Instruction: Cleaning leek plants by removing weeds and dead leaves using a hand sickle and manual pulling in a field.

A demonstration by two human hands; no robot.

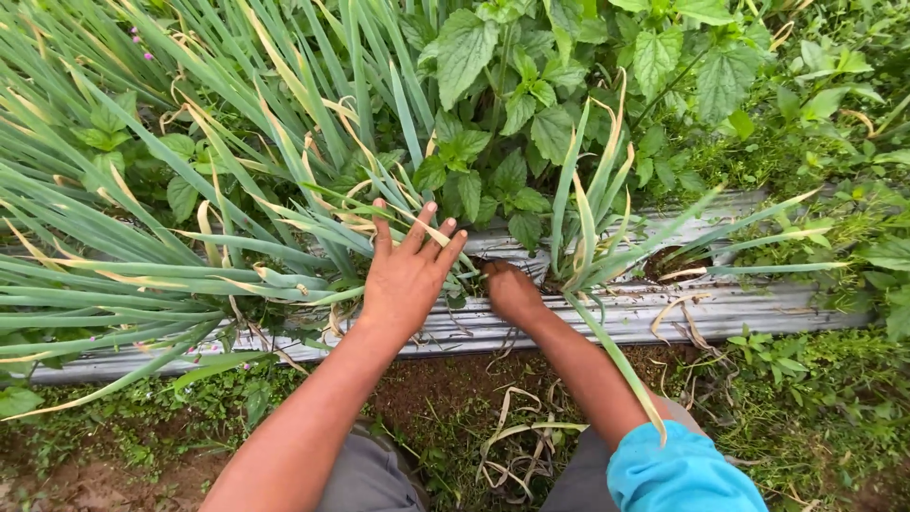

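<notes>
Left hand [406,275] spread flat, pressing leek leaves [237,275] aside, gripping nothing; right hand [513,292] dug in at a planting hole in the silver mulch sheet [720,308], grip hidden; best kept low, near the stems' base.

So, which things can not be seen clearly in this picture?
Head view:
- Right hand: fingers hidden, pushed into a hole in the silver plastic sheet; any grip cannot be told.
- Left hand: palm hidden, pressed on the long green leaves.
- Leaf bases: covered by leaves and hands.
- Both arms: cut by the bottom edge.
</notes>
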